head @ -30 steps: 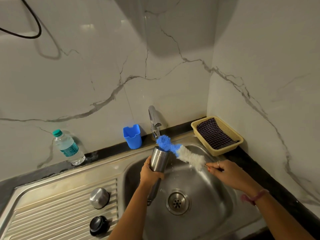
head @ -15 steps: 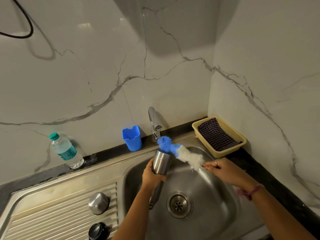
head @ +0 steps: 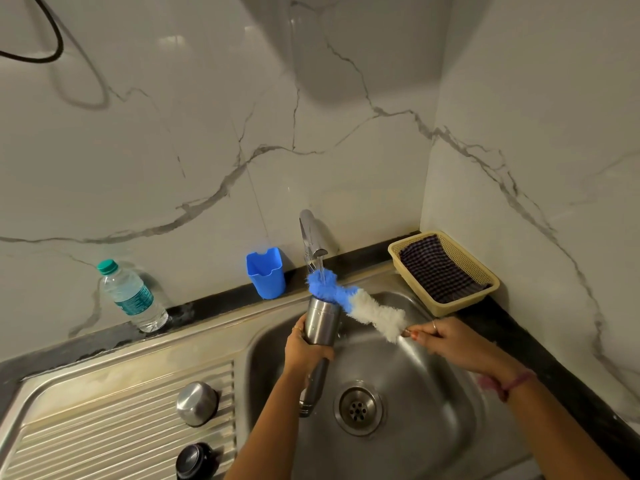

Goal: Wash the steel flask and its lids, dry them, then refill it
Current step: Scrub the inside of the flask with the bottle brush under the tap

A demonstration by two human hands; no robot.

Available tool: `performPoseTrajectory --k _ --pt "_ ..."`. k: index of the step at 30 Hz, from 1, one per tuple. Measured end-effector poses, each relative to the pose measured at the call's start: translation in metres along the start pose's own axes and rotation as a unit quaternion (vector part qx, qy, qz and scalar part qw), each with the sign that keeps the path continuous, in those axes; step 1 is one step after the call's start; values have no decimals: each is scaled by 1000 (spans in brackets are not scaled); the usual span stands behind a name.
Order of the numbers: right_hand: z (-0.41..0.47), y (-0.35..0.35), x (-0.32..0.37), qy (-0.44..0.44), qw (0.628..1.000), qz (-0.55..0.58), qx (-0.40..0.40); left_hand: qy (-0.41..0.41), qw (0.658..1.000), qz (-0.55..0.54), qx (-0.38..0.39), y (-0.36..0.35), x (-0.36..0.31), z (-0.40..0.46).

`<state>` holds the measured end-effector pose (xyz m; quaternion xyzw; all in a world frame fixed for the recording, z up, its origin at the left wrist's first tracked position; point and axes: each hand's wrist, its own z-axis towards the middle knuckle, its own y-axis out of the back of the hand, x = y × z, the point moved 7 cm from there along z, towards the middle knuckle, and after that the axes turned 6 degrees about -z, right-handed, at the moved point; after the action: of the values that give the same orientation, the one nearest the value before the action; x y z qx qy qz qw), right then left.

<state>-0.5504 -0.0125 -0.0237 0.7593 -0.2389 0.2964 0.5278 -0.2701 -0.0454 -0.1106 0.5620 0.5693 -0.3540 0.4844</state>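
My left hand (head: 305, 348) grips the steel flask (head: 322, 320) over the sink basin (head: 408, 386), holding it tilted with its mouth toward the tap (head: 310, 237). My right hand (head: 446, 339) pinches the wire handle of a bottle brush (head: 356, 303) with a blue tip and white body. The blue tip lies across the flask's mouth, and a thin stream of water from the tap falls onto it. A steel lid (head: 196, 403) and a black lid (head: 194, 460) rest on the ribbed drainboard (head: 104, 427) at the left.
A blue plastic cup (head: 266, 273) stands on the black ledge beside the tap. A clear water bottle (head: 131, 297) with a green cap stands further left. A yellow basket (head: 485, 282) holding a dark checked cloth sits in the right corner. The drain (head: 358, 407) lies mid-basin.
Water now runs from the tap onto the brush's blue tip. Hands, flask and brush keep nearly the same pose over the basin.
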Motion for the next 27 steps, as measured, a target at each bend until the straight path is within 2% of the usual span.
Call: performPoseTrajectory --k 3,9,14,19,24,27 --pt "-7 10 -7 -13 1000 21 19 0 1000 7 -13 8 3 3" --pt "5 4 -9 -16 1000 22 -2 -2 1000 8 1 0 0 4" --pt "2 14 -4 -1 999 34 41 1 1000 7 -1 0 1 6" --pt "11 14 -7 -14 999 33 20 -4 999 18 33 -7 -1 5" --pt "8 14 -4 -3 997 37 66 0 1000 7 19 -3 0 4" --pt "7 20 -13 -23 998 37 39 4 1000 -1 14 2 0 5"
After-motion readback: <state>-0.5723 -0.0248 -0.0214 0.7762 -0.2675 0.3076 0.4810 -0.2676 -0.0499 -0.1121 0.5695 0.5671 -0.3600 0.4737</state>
